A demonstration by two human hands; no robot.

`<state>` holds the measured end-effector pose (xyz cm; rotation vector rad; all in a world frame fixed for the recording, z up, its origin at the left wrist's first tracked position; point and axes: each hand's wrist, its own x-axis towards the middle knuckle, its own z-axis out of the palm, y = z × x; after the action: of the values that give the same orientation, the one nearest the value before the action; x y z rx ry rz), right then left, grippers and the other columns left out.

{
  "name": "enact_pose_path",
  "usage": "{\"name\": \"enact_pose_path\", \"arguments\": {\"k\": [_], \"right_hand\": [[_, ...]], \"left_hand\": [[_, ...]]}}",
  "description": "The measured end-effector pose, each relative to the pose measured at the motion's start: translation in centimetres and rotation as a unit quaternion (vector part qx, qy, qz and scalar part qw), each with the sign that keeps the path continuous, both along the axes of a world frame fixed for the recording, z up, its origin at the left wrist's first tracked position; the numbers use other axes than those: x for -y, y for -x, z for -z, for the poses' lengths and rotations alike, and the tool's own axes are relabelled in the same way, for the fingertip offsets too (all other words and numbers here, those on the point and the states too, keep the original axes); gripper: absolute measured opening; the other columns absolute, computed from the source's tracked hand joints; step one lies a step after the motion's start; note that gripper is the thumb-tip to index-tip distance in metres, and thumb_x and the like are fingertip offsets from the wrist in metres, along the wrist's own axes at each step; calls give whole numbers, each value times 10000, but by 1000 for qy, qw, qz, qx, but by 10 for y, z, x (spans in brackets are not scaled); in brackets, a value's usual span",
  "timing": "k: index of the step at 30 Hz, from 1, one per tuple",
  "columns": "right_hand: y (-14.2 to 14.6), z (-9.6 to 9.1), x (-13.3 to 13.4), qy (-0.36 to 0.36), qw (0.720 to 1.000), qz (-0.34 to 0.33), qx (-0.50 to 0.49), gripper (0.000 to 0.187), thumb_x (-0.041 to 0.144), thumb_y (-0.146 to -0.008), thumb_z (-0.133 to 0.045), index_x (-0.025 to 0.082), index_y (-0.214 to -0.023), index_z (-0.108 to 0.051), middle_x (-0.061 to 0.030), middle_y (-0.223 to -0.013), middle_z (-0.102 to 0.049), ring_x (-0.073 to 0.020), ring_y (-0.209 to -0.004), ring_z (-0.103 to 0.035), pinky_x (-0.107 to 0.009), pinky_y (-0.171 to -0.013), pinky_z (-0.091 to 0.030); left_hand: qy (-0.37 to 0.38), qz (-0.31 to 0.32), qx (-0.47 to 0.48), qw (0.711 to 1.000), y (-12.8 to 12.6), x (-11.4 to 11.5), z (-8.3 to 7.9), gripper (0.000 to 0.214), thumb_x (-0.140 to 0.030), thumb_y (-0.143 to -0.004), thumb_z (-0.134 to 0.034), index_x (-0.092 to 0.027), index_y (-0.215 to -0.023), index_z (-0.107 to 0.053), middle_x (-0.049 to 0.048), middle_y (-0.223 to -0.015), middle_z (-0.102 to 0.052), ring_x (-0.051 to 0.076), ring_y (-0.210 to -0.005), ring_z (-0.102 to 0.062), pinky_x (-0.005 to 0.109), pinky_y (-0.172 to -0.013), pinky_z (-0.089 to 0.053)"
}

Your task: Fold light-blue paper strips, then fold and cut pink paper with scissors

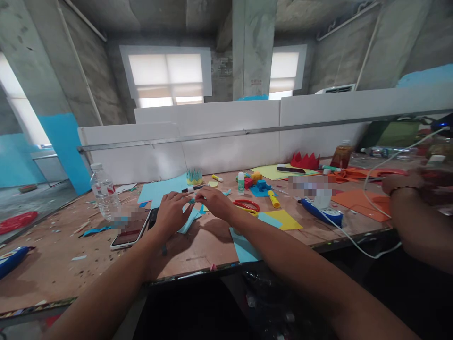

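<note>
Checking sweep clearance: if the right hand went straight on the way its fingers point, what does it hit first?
The left hand. The right hand points leftward, and both hands' fingers meet on the light-blue paper between them. Depth is hard to judge, but no gap shows.

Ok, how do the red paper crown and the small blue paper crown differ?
The red paper crown is wider and sits far right beside the brown jar; the blue paper crown is smaller, pale, and stands just beyond the left hand. Both stand upright with zigzag points by the white partition.
</note>
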<state>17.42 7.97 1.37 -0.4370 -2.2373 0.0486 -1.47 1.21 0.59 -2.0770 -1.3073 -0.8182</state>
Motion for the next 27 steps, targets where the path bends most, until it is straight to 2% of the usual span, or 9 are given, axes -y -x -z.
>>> {"name": "enact_pose_path", "arguments": {"k": [6, 12, 20, 27], "right_hand": [[-1, -1, 0, 38, 998, -22, -37, 47, 152, -915, -636, 170, -879, -661, -57, -889, -663, -191, -894, -610, -327, -848, -472], [-1, -1, -2, 110, 989, -50, -86, 52, 194, -906, -641, 161, -886, -676, -61, -881, -686, -177, -837, -614, -303, -795, -471], [2, 4, -4, 250, 956, -81, -129, 166, 306, -875, -640, 146, -843, -672, -4, -734, -642, -139, -686, -567, -254, -657, -449], [2, 6, -7, 308, 933, -99, -156, 291, 434, -856, -643, 148, -873, -695, -15, -757, -653, -154, -725, -600, -283, -711, -491]], "left_hand": [[-10, 13, 22, 1000, 2, -2, 1, 242, -310, -906, -603, -211, -1089, -728, 54, -1112, -754, 294, -1013, -616, 473, -870, -472], [-18, 33, 41, 998, 4, -2, -1, 246, -329, -917, -590, -219, -1090, -726, 59, -1087, -758, 277, -1003, -621, 456, -874, -481], [-12, 69, 60, 996, 4, -3, -1, 249, -292, -924, -577, -205, -1114, -712, 75, -1068, -758, 268, -990, -627, 445, -893, -498], [11, 112, 78, 991, 4, -2, 0, 248, -265, -936, -555, -206, -1135, -691, 70, -1066, -752, 240, -1000, -640, 407, -905, -523]]}}
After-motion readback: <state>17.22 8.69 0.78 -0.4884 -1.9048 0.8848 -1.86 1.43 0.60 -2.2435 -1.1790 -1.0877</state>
